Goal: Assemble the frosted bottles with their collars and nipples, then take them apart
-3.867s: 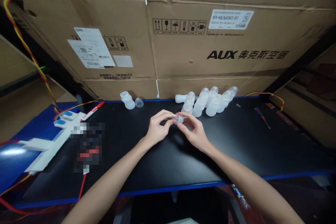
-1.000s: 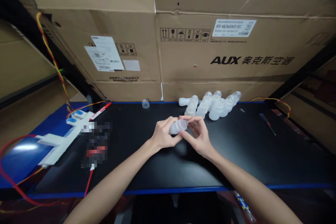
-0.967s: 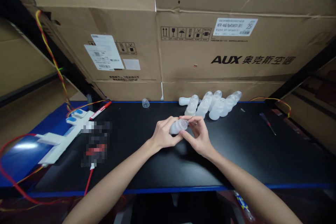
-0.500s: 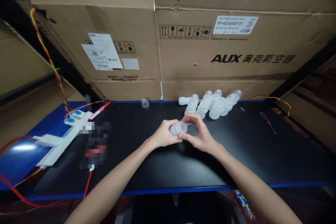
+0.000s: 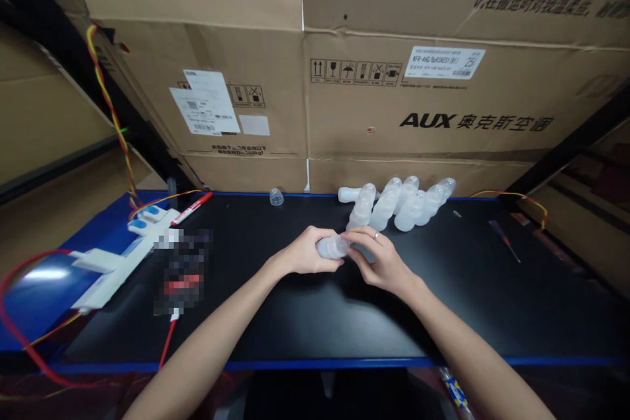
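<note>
A small translucent plastic bottle [image 5: 331, 247] lies sideways in my left hand [image 5: 306, 253], whose fingers wrap round its body above the middle of the black table [image 5: 275, 302]. My right hand [image 5: 381, 259] meets it from the right, with thumb and fingers pinched at the bottle's neck end. What they pinch there is too small to make out. Just beyond my hands lies a cluster of several similar capped bottles [image 5: 396, 202] near the back edge.
A single clear cap [image 5: 276, 197] sits at the back edge, left of the bottles. A red marker [image 5: 191, 208], a white power strip [image 5: 128, 248] and coloured wires lie at the left. A small screwdriver [image 5: 504, 240] lies at the right. Large cardboard boxes [image 5: 423, 105] wall the back.
My left hand has picked up the bottle that stood at the back left. Both hands hold it together and have sunk slightly towards the table during the last second.
</note>
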Demonstrator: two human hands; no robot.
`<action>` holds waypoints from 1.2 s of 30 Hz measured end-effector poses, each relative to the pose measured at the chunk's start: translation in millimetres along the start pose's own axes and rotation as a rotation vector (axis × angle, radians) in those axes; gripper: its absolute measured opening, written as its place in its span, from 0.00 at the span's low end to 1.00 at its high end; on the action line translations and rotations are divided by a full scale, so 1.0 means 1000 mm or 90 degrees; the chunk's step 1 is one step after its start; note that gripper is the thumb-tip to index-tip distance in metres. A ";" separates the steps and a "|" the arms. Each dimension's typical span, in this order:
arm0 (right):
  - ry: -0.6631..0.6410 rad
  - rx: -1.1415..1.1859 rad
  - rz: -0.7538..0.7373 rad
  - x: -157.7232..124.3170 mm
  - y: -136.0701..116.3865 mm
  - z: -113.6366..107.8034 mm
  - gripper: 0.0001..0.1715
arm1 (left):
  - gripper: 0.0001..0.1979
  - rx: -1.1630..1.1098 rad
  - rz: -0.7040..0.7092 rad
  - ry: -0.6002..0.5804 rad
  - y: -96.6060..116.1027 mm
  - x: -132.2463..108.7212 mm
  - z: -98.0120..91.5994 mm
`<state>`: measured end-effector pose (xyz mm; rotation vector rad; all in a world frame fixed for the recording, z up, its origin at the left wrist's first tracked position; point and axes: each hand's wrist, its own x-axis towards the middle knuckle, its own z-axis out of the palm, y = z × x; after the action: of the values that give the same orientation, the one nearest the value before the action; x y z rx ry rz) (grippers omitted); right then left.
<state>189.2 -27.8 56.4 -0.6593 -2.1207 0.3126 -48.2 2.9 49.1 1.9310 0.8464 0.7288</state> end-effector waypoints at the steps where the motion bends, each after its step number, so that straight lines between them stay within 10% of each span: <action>1: -0.005 -0.026 -0.013 0.000 0.000 0.000 0.18 | 0.13 0.023 0.000 -0.003 0.000 -0.001 0.001; 5: -0.021 -0.123 -0.032 0.000 0.000 0.002 0.03 | 0.14 0.168 0.005 0.009 0.003 -0.002 0.004; 10: 0.014 -0.180 -0.025 0.000 -0.001 0.005 0.12 | 0.15 0.293 0.085 0.069 0.008 -0.004 0.017; 27: 0.003 -0.170 -0.079 -0.005 -0.004 0.015 0.14 | 0.12 0.149 0.124 -0.027 -0.001 -0.004 0.024; 36: 0.175 -0.007 0.189 -0.008 -0.014 0.032 0.12 | 0.04 0.506 0.379 0.372 -0.001 -0.004 0.049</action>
<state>162.8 -43.0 38.0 -0.9682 -1.7648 0.3508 -13.8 -23.9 25.8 2.7942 1.0029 1.5337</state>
